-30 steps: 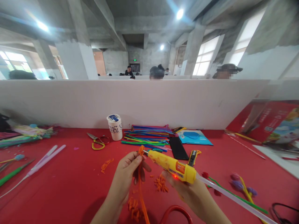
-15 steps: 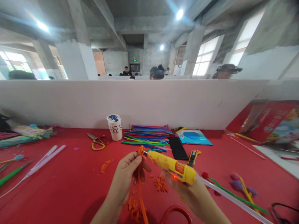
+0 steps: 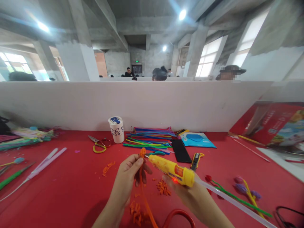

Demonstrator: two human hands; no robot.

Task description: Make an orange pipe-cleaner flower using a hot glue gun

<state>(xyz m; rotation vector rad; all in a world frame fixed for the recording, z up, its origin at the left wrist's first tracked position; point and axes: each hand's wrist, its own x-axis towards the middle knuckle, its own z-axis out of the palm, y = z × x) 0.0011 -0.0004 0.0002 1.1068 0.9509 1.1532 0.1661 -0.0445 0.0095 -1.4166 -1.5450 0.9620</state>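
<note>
Pinched between the thumb and fingers of my left hand is an orange pipe cleaner, its long tail hanging down toward the front edge. A small cluster of orange pieces sits at its upper end. My right hand is wrapped around a yellow hot glue gun from below, and a red light glows on it. The gun's metal nozzle touches or nearly touches the right side of the cluster. A long clear glue stick sticks out from the back of the gun.
Cut orange bits lie on the red table below my hands. Beyond are scissors, a white cup, colored pipe cleaners, a black phone, a wipes pack and a yellow cutter. Red handles lie in front.
The glue gun has shifted slightly left and down, along with the cluster. The lower tail of the orange pipe cleaner has swung to the right.
</note>
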